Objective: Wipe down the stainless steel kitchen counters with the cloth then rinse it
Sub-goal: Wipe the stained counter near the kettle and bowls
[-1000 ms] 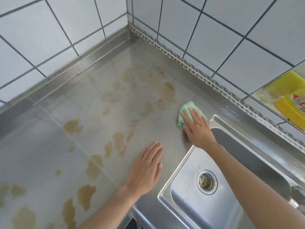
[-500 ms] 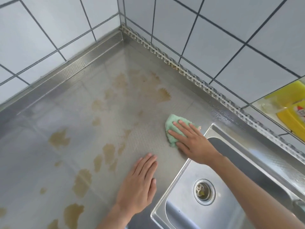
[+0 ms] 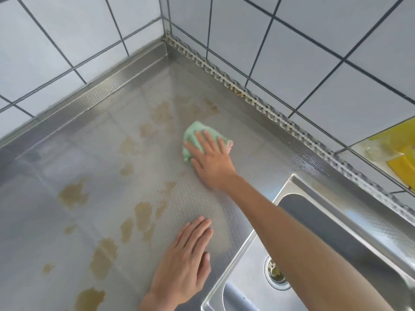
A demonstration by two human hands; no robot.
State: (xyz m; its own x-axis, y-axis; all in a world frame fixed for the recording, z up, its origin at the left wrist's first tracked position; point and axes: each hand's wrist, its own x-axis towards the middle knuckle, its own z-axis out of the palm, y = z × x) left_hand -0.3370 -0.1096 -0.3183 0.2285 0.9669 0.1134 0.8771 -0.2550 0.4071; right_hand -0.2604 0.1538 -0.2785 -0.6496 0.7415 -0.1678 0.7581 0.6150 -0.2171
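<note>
Straight, slightly spread fingers [image 3: 207, 140] of the right hand [image 3: 211, 160] are pressing flat on the cloth [image 3: 193, 133], which is lying under them on the counter [image 3: 67, 153], beyond the sink [image 3: 359, 223]. Bunched, pale green, it is running lengthwise toward the wall corner. The left hand [image 3: 184, 263] is lying flat, fingers together, beside the sink.

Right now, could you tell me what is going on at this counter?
A person is wiping the stainless steel counter. The right hand presses a green cloth flat onto the steel, well in from the tiled corner. The left hand rests flat on the counter beside the sink. Many brown stains are on the surface to the left of the cloth and toward the corner, so the wiping is unfinished and the cloth is not yet rinsed.
</note>
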